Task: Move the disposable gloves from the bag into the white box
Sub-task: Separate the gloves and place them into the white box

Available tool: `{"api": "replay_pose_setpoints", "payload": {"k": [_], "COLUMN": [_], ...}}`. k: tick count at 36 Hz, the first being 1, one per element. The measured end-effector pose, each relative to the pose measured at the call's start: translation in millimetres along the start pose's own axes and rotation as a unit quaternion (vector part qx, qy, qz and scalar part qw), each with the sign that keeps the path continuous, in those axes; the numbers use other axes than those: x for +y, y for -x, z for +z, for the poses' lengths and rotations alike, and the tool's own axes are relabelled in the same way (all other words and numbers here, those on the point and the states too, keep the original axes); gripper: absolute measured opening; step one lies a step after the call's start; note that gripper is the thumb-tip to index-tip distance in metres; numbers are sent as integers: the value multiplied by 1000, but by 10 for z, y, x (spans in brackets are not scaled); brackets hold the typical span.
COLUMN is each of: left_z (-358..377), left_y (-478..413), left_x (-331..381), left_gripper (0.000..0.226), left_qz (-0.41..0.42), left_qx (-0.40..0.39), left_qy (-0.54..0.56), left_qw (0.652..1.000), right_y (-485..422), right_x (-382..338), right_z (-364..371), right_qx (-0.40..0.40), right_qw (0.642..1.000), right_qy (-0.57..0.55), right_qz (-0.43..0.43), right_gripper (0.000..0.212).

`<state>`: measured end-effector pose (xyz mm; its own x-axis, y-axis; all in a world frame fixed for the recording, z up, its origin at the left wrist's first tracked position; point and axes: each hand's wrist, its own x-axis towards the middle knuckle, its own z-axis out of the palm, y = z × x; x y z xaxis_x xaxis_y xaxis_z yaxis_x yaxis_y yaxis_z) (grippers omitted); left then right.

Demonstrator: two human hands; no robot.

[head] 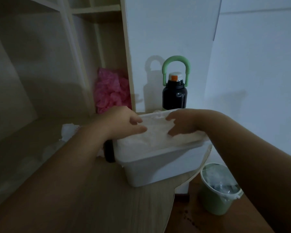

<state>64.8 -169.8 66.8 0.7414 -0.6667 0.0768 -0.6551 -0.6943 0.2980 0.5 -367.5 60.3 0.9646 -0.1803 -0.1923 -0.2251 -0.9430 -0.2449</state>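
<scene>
Left hand (pixel 124 122) and right hand (pixel 183 122) touch the seemingly limp, light, slippery gloves (pixel 155 134) atop the white box (pixel 158 167), grip unclear; probably best gathered bunched.

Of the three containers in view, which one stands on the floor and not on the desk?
The green bin, lower right, beside the desk. The white box and the black bottle with the green handle stand on it.

Plastics over wood-grain
Between left hand (pixel 123 121) and right hand (pixel 183 122), gloves (pixel 151 137) of thin, filmy plastic; white box (pixel 158 165) — smooth matt plastic; surface (pixel 124 207) pale wood-grain; beyond the right hand, a glossy dark bottle (pixel 174 96).
</scene>
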Motion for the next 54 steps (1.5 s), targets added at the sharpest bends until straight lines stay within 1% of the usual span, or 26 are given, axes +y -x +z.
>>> {"api": "replay_pose_setpoints", "payload": {"k": [3,6,10,12,16,17,19,20,22,23,24,25,27,28,30,32,35,37,39,42,44,47,49,50,52,54], "left_z": [-98,-164,-162,-121,37,95,220,304,476,570,662,747,869,907,951,984,1014,1019,1015,1011,1017,999,993,991,1003,1009], "left_y": [179,350,675,853,1163,1277,1364,1429,1522,1567,1600,1625,1657,1674,1684,1689,1671,1652,1627,1591,1565,1535,1528,1532,1551,1565], "left_x": [-127,-230,-476,-644,-1112,-1256,-1401,-1479,-1573,-1607,-1638,-1664,-1732,-1747,-1756,-1768,-1817,-1825,-1830,-1804,-1782,-1745,-1745,-1747,-1753,-1724], "left_gripper": [41,42,35,28,15,18,32,38,47,44,33,24,23,22,17,15,13,11,9,7,8,19,24,32,57,75], "left_qz": [5,-6,-30,-49,-114,-142,-182,-214,-277,-295,-298,-287,-270,-270,-263,-252,-216,-187,-156,-109,-89,-89,-104,-112,-124,-132], "left_qx": [70,126,185,216,264,266,249,223,141,104,80,74,117,146,200,235,264,299,332,355,372,368,360,353,331,307], "left_qy": [69,123,159,177,218,213,181,154,104,95,82,60,37,48,86,129,161,182,198,204,216,247,250,259,270,253], "left_qw": [995,984,969,959,933,929,934,939,945,945,948,953,955,951,940,930,926,918,909,906,898,892,893,892,896,908], "right_y": [124,252,444,463,439,419,381,339,232,175,129,91,37,19,1,6,3,-21,-57,-119,-149,-168,-149,-137,-105,-87], "right_x": [-220,-488,-989,-1231,-1675,-1814,-1915,-1980,-2062,-2086,-2090,-2087,-2070,-2065,-2046,-2048,-2063,-2075,-2078,-2080,-2071,-2048,-2039,-2033,-2021,-2006], "right_z": [-25,-11,106,218,501,610,760,878,1138,1272,1399,1517,1716,1799,1927,2031,2115,2114,2111,2163,2192,2189,2160,2139,2073,2010], "right_qx": [68,111,171,186,172,164,146,124,80,61,48,40,30,36,77,109,117,117,120,140,163,171,161,156,140,104], "right_qw": [996,986,967,959,951,949,950,953,961,963,965,966,964,962,956,943,941,942,947,942,927,902,889,883,864,823], "right_qy": [-47,-106,-115,-123,-140,-143,-157,-166,-184,-197,-205,-211,-232,-240,-261,-293,-285,-277,-244,-213,-242,-318,-357,-379,-440,-538], "right_qz": [-30,-70,-151,-177,-217,-229,-227,-219,-189,-172,-157,-144,-129,-124,-112,-111,-139,-151,-169,-218,-235,-238,-235,-230,-200,-146], "right_gripper": [68,67,46,44,51,50,49,48,46,45,44,44,43,43,41,40,44,48,49,31,21,14,15,17,21,20]}}
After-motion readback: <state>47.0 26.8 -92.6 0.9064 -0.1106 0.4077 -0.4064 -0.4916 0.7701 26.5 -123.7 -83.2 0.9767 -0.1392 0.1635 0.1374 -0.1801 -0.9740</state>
